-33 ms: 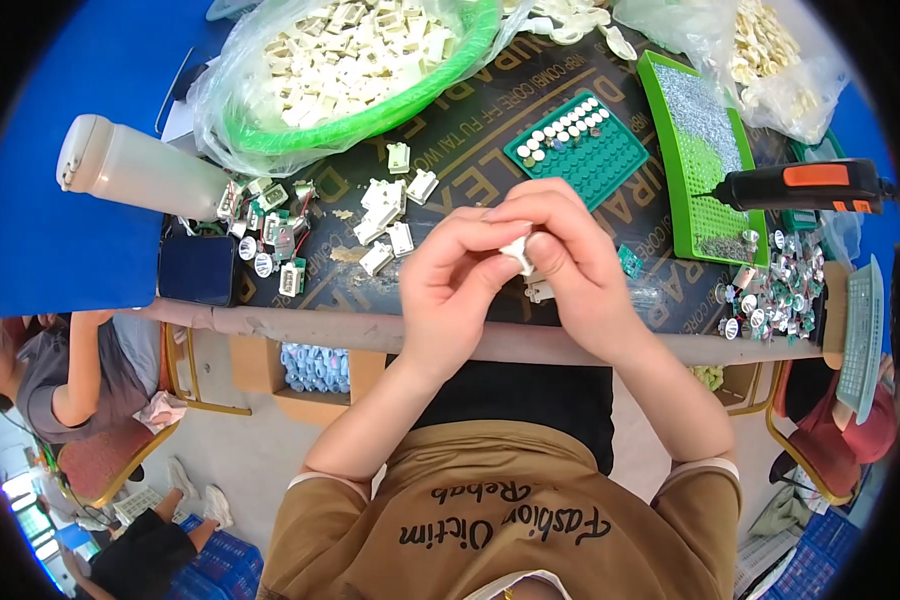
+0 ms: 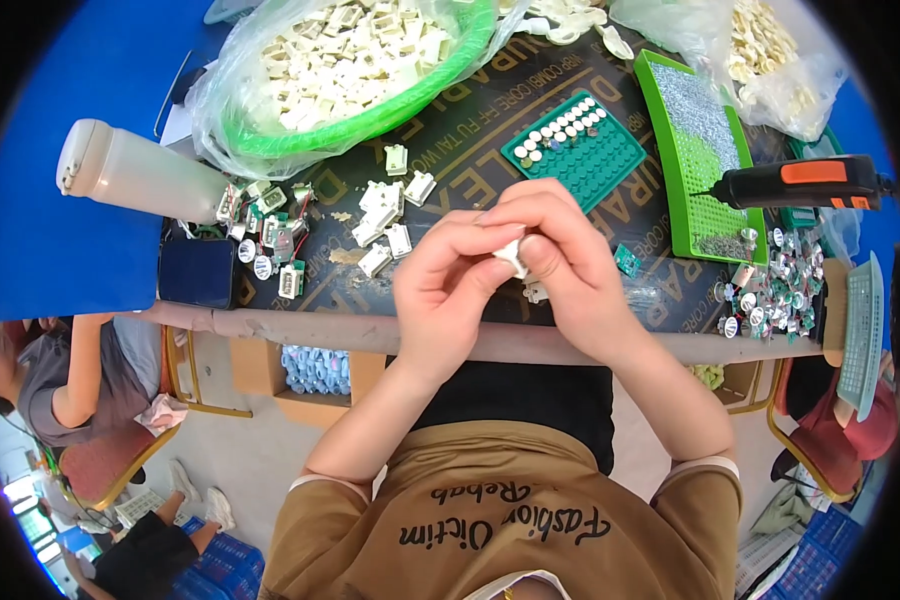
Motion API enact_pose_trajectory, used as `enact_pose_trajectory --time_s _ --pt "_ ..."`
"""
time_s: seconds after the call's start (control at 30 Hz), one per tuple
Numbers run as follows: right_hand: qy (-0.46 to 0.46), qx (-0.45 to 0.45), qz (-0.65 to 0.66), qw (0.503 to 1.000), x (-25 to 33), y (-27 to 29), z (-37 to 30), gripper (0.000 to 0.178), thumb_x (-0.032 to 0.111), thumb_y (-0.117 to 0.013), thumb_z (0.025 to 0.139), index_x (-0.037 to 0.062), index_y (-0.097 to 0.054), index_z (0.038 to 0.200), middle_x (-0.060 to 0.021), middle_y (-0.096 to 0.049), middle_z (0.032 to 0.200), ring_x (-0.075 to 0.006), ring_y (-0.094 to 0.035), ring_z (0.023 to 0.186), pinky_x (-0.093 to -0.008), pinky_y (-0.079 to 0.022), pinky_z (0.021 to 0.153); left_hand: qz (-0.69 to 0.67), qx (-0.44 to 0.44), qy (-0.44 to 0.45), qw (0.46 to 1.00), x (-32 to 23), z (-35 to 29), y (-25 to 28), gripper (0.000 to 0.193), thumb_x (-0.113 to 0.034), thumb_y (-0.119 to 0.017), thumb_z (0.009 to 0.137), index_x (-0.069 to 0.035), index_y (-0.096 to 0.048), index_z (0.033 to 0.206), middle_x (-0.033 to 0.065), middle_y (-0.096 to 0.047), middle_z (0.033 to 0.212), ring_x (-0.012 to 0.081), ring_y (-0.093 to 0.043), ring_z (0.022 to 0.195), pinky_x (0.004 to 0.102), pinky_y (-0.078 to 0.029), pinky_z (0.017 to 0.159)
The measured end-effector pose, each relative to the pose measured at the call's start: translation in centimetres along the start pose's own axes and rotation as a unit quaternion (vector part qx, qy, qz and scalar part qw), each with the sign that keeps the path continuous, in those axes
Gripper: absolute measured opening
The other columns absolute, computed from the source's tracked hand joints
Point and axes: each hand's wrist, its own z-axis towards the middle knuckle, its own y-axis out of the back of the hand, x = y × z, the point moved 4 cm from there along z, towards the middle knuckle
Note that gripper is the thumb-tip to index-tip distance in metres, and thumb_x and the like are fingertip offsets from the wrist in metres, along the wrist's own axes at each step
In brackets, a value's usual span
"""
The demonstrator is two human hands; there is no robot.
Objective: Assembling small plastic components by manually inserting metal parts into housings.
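Note:
A small white plastic part [image 2: 513, 257], mostly covered by fingers, is pinched between my two hands above the table's near edge. My left hand [image 2: 445, 285] is closed with thumb and fingers on its left side; my right hand [image 2: 575, 265] grips it from the right. Another white piece [image 2: 536, 292] lies partly hidden beneath my right hand. Left of my hands is a loose group of white plastic housings [image 2: 379, 208]. A small green circuit board [image 2: 627, 261] rests just right of my right hand. Beyond them sits a teal tray [image 2: 615, 165] holding rows of round white pieces.
A green-rimmed basin [image 2: 370, 133] of white housings stands far left, near a white bottle [image 2: 135, 165] and a dark phone [image 2: 196, 270]. On the right are a green tray of screws [image 2: 678, 215], an electric screwdriver [image 2: 800, 185] and circuit assemblies [image 2: 770, 295]. Other people sit at both sides.
Both hands have shifted very slightly left with the white part between them. The grip looks the same.

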Motion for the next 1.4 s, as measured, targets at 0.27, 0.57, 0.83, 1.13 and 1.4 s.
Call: enact_pose_trajectory --time_s 0.27,0.57,0.83,1.13,1.4 --pt "-0.015 -0.008 -0.360 0.933 -0.5 6.4 2.7 0.012 0.004 -0.060 0.077 0.0036 -0.063 0.088 -0.0113 -0.060 0.084 -0.0301 -0.057 0.087 -0.0378 -0.046 0.076 0.581 0.034 -0.131 0.803 -5.8 0.3 2.4 0.025 0.005 -0.062 0.072 -0.005 -0.067 0.094 0.0066 -0.058 0.084 0.0228 -0.054 0.077 0.0305 -0.044 0.067" --pt "0.001 0.048 -0.567 0.822 -4.2 7.7 4.9 0.007 0.000 -0.057 0.073 0.0019 -0.058 0.081 -0.0129 -0.058 0.077 -0.0306 -0.057 0.081 -0.0410 -0.046 0.071 0.687 0.096 -0.106 0.712 -4.7 0.7 2.7 0.030 0.001 -0.064 0.070 -0.007 -0.064 0.099 0.0072 -0.055 0.089 0.0272 -0.048 0.084 0.0353 -0.042 0.072" --pt "-0.041 -0.018 -0.416 0.908 -1.7 7.9 3.4 0.006 0.000 -0.059 0.074 -0.0004 -0.056 0.078 -0.0119 -0.059 0.075 -0.0261 -0.060 0.074 -0.0336 -0.048 0.064 0.607 0.176 -0.060 0.773 -2.3 3.1 -1.2 0.018 -0.009 -0.069 0.072 -0.005 -0.064 0.090 0.0087 -0.055 0.084 0.0278 -0.051 0.081 0.0356 -0.043 0.068" --pt "-0.111 -0.059 0.161 0.979 0.9 4.4 -0.8 0.012 -0.003 -0.055 0.084 -0.0002 -0.050 0.095 -0.0034 -0.055 0.088 -0.0080 -0.054 0.078 -0.0210 -0.045 0.067 0.286 0.116 0.062 0.949 -1.4 2.8 -1.2 0.017 0.002 -0.062 0.077 -0.002 -0.063 0.093 0.0090 -0.059 0.090 0.0189 -0.060 0.078 0.0276 -0.048 0.067" --pt "-0.006 -0.135 0.183 0.974 1.4 3.1 -1.7 0.011 -0.005 -0.052 0.086 -0.0002 -0.047 0.094 -0.0085 -0.057 0.092 -0.0092 -0.055 0.078 -0.0225 -0.047 0.069 0.019 0.052 0.021 0.998 -1.5 2.5 -2.1 0.023 0.011 -0.058 0.079 0.005 -0.060 0.102 0.0122 -0.059 0.102 0.0167 -0.061 0.088 0.0268 -0.050 0.081"
